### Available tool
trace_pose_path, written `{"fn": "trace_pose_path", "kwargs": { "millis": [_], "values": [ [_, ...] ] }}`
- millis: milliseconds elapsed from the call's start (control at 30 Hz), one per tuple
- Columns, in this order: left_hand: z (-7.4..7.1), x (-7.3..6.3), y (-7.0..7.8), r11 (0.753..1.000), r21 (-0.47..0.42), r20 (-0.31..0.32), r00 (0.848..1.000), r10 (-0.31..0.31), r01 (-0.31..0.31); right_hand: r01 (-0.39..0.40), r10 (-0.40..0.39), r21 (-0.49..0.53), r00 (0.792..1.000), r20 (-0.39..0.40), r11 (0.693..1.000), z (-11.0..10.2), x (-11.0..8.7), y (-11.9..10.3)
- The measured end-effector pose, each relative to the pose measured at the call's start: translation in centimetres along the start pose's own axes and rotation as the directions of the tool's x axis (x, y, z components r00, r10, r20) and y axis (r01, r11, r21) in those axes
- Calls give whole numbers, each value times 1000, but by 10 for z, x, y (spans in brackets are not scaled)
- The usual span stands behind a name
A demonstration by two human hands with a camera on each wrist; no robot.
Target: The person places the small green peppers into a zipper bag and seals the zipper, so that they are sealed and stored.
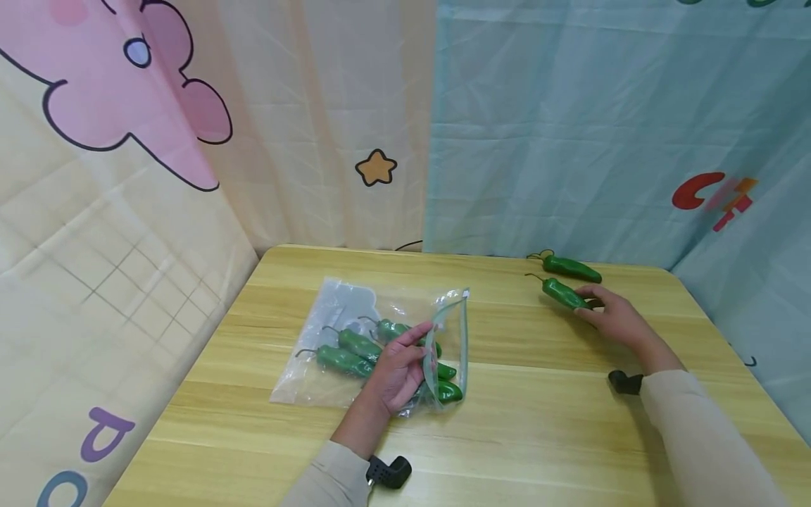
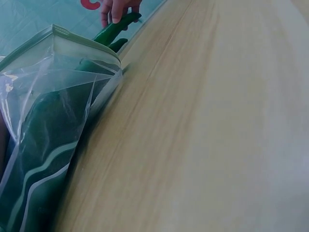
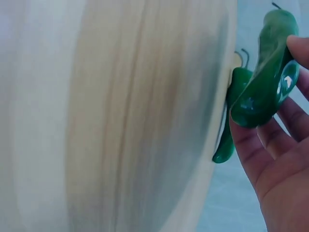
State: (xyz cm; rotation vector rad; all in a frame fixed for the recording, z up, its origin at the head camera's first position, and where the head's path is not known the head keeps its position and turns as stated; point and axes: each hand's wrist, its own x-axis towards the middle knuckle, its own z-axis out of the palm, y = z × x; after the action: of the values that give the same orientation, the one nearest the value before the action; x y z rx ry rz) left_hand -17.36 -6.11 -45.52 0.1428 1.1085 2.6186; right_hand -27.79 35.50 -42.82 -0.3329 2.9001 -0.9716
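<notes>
In the head view, a clear zip bag [image 1: 298, 384] lies on the table with several green chili peppers [image 1: 342, 360] inside, stems toward its left end. My left hand [image 1: 395, 373] holds the bag's upper edge near its mouth, which stands spread toward the right. The left wrist view shows the bag's green zip strip [image 2: 84, 41] from close up. At the far right, my right hand [image 1: 611, 317] pinches a green chili pepper [image 1: 562, 292] by its tip end, the stem pointing left. Another green chili pepper [image 1: 573, 268] lies just beyond it by the back edge.
The wooden table [image 1: 526, 436] stretches in front of me, its back edge close to a hanging blue curtain [image 1: 538, 141]. A cream curtain [image 1: 329, 105] with printed figures hangs at the back left. A black wrist mount [image 1: 626, 382] sits at my right sleeve.
</notes>
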Motion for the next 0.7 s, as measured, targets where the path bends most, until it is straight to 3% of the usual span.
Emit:
{"fn": "trace_pose_path", "kwargs": {
  "millis": [300,700],
  "values": [
    [0,-1,0,1000,3,-4,1000,-2,2,71,-71,1,997,26,997,5,-11,-18],
    [1,0,0,1000,14,-13,1000,1,-1,188,-189,18,976,107,982,11,-23,-42]
  ]
}}
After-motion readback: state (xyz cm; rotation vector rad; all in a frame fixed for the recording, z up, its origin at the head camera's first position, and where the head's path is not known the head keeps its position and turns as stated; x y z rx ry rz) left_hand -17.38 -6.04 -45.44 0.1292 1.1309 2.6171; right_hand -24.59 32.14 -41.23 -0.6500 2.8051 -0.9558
